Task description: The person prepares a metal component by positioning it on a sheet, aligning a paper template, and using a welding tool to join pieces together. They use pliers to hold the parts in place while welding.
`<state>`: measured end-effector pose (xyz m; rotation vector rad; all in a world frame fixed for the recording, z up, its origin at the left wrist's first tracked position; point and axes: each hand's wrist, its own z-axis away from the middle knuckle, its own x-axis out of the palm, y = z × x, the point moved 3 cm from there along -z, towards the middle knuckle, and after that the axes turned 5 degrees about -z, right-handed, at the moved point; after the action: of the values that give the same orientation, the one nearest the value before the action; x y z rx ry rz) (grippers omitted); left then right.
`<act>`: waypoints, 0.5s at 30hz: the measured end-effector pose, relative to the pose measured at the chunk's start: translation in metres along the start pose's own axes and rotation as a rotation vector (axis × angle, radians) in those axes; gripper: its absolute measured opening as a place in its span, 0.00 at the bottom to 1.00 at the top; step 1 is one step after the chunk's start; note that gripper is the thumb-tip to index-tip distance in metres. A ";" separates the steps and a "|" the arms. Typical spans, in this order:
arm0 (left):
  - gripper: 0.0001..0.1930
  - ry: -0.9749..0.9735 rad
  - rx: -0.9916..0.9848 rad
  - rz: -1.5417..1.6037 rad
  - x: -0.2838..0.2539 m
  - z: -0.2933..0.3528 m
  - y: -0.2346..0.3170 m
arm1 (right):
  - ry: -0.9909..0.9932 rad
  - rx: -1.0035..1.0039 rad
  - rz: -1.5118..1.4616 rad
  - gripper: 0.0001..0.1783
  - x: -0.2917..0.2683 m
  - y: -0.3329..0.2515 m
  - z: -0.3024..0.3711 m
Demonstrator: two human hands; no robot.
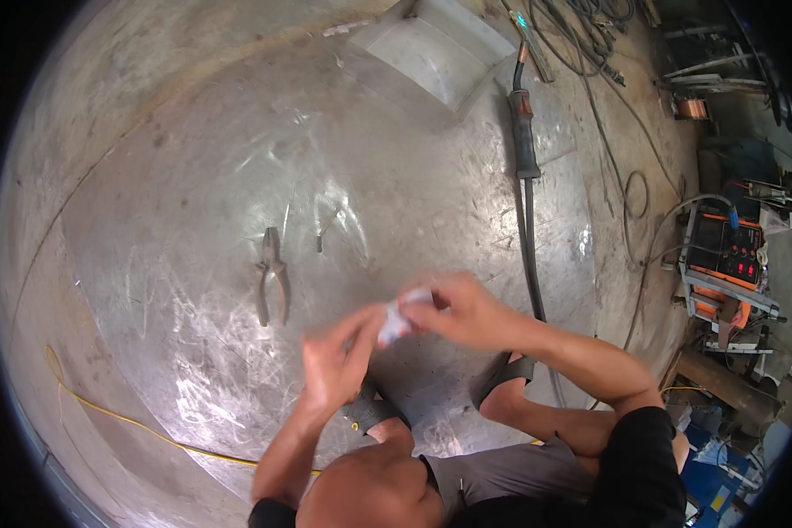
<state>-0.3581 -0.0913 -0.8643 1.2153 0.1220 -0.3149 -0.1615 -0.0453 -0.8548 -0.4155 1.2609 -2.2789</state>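
Both my hands meet in front of my knees around a small white thing (399,322) with bluish and reddish patches. It is smeared by motion, so I cannot tell its exact kind; it looks like a little packet or folded paper. My right hand (460,310) pinches its upper right end, thumb underneath and fingers curled over. At its lower left end, my left hand (336,354) holds it between thumb and fingers. Left of my hands, pliers (273,277) lie on the metal sheet (194,194), jaws pointing away. A small dark-ended rod (323,236) lies beside them.
A welding torch (523,132) lies to the right, its cable running back past my right arm. Far off stands a bent metal panel (440,57). An orange and black welding machine (724,248) is at the far right. A yellow cord (150,431) crosses the left side.
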 end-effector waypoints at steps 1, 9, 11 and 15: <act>0.09 0.070 -0.030 0.148 0.012 -0.010 -0.012 | 0.023 0.052 -0.119 0.11 -0.003 0.007 -0.012; 0.13 -0.028 -0.272 0.573 0.071 -0.065 -0.091 | 0.141 0.149 -0.180 0.14 -0.043 0.079 -0.083; 0.11 0.057 -0.317 0.690 0.078 -0.081 -0.092 | 0.261 0.140 -0.211 0.13 -0.040 0.085 -0.092; 0.08 0.037 -0.266 0.469 0.072 -0.096 -0.101 | 0.386 0.060 -0.185 0.12 -0.053 0.102 -0.105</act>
<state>-0.3128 -0.0454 -1.0074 0.9508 -0.0883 0.1319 -0.1404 0.0127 -0.9979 -0.0708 1.3773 -2.6373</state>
